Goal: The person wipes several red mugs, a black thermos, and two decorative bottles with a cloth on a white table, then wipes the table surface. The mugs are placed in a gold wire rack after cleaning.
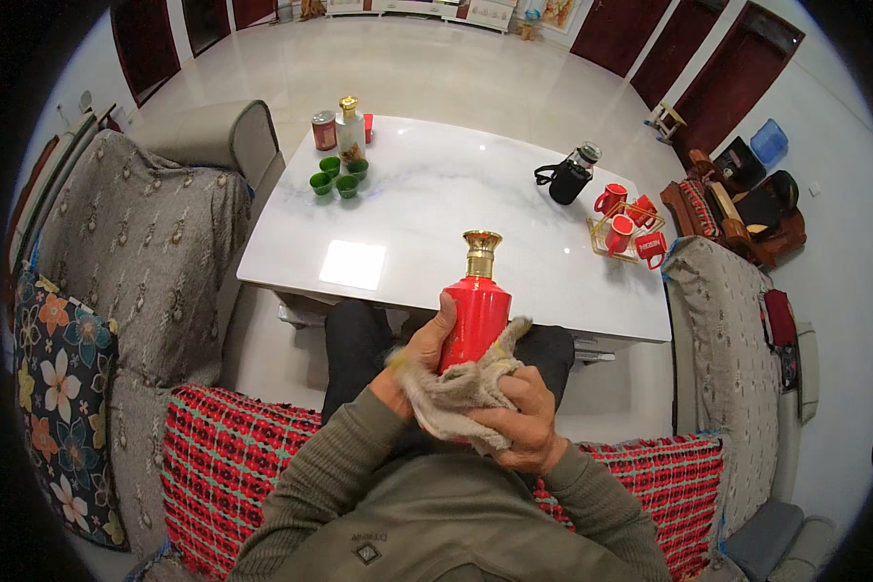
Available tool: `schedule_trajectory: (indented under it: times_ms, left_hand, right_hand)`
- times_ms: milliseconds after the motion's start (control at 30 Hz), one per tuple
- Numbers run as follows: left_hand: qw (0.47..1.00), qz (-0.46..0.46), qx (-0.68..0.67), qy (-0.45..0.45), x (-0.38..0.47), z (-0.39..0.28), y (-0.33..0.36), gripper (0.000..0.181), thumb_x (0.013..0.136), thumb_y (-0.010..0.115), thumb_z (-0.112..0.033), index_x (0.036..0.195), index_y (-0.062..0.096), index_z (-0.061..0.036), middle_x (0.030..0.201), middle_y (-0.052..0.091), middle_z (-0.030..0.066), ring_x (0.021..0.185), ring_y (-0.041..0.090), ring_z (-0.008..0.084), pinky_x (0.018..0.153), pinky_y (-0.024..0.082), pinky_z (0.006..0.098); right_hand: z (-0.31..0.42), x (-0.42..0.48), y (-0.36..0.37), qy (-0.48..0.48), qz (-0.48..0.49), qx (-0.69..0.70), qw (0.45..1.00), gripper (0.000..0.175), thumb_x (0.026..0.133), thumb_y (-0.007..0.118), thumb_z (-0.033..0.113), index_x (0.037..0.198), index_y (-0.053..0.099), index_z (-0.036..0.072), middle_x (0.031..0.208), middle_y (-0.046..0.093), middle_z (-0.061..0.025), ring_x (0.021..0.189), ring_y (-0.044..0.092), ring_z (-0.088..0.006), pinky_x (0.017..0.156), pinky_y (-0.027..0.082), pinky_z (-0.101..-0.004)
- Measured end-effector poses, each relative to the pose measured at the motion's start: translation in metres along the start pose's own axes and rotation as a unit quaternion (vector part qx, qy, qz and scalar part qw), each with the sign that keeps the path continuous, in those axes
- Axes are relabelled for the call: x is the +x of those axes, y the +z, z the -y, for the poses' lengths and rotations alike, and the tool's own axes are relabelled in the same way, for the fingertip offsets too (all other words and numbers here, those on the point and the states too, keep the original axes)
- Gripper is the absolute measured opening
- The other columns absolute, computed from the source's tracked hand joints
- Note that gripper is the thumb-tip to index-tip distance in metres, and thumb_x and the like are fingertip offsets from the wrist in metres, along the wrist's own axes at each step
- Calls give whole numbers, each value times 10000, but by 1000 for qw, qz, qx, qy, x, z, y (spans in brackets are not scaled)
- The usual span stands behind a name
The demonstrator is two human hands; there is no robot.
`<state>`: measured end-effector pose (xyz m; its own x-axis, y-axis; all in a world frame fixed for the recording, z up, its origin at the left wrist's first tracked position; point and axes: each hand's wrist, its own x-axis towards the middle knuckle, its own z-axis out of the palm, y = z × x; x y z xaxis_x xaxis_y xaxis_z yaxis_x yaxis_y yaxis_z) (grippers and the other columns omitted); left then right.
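Note:
A red bottle with a gold cap [478,313] is held upright above my lap, in front of the table's near edge. My left hand [428,342] grips its left side, the thumb along the red body. A beige cloth [465,400] is wrapped about the bottle's lower part and hides the base. My right hand [524,418] is closed on the cloth at the lower right of the bottle. Part of the cloth also lies over my left wrist, slightly blurred.
The white marble-look table [436,189] bears green cups [347,186], a white bottle with a gold cap [351,134], a tin [324,131], a black-sleeved bottle [571,178] and red mugs [620,234] on a gold wire rack [598,244]. Covered sofas [145,218] flank the table.

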<state>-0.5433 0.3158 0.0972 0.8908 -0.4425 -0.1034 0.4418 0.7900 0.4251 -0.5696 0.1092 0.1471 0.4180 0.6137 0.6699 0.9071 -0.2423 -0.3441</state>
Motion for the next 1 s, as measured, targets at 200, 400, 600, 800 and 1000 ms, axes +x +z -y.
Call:
schedule_trajectory:
  times_ms: [200, 400, 600, 800, 1000]
  left_hand:
    - [998, 58, -20, -8, 2, 4, 14, 785, 1048, 593, -621, 1576, 451, -59, 1486, 609, 165, 1336, 640, 288, 1118, 567, 514]
    - [997, 3, 8, 77, 3, 2, -4, 607, 1072, 655, -448, 1515, 519, -56, 1437, 637, 161, 1306, 660, 308, 1078, 606, 507]
    - [999, -21, -23, 8, -2, -14, 4, 711, 1029, 696, -536, 1482, 546, -10, 1341, 701, 213, 1196, 729, 319, 1008, 639, 479]
    - [987, 34, 150, 36, -4, -1, 4, 777, 962, 768, -563, 1533, 511, -102, 1448, 630, 100, 1327, 632, 241, 1119, 558, 459]
    - [968, 45, 214, 121, -3, -12, 15, 944, 818, 952, -458, 1545, 498, -62, 1492, 612, 87, 1331, 627, 230, 1155, 517, 433]
  right_hand:
    - [-31, 60, -20, 53, -84, -111, 989, 344, 743, 894, 195, 1062, 785, 123, 1124, 648, -139, 991, 639, -343, 791, 550, -447]
    - [-23, 53, -7, 48, -69, -44, 995, 323, 723, 881, 210, 1000, 792, 70, 1141, 645, -153, 1019, 648, -348, 895, 534, -443]
    - [-3, 8, 3, -102, 98, -43, 989, 257, 736, 850, 275, 924, 764, 122, 1073, 656, -85, 910, 653, -314, 752, 567, -419]
    - [-22, 75, -23, -2, -68, -104, 992, 296, 783, 872, 220, 1039, 776, 107, 1109, 635, -104, 994, 653, -314, 806, 565, -422]
    - [-30, 55, -7, 186, -155, 81, 967, 243, 915, 731, 19, 1155, 701, 1, 1155, 625, -160, 1050, 653, -312, 939, 527, -384]
